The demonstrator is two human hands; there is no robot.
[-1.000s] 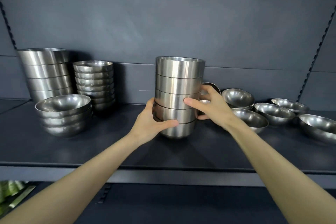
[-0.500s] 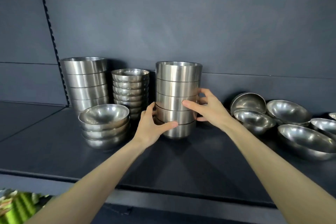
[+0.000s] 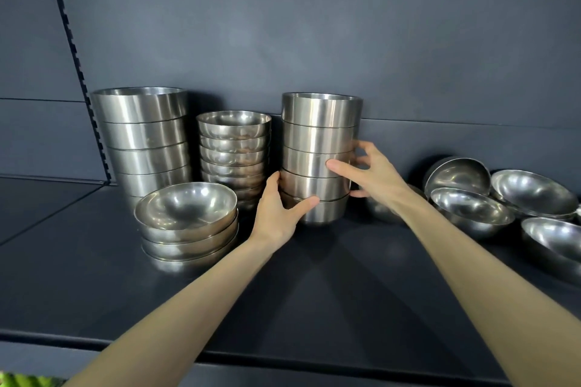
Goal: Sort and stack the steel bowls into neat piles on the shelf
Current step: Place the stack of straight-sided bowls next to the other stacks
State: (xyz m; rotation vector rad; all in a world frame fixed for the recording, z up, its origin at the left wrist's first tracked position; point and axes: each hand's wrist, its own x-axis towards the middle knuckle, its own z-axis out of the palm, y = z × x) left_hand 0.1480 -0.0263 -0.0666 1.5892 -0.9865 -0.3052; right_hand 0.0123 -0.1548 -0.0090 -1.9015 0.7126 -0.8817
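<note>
Stack (image 3: 319, 135) has shifted beside the round-bowl pile (image 3: 234, 148); left grip (image 3: 276, 210) and right grip (image 3: 374, 173) still hold it.

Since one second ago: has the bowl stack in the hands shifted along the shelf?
Yes, leftward. The held stack now stands close to the round-bowl pile; earlier a wide gap lay between them.

Brushed silver steel bowls (image 3: 319, 157) gleam in stacks against a matte dark blue-grey shelf (image 3: 314, 286) and back panel (image 3: 314, 25), a black notched upright strip (image 3: 75, 63) at far left.
</note>
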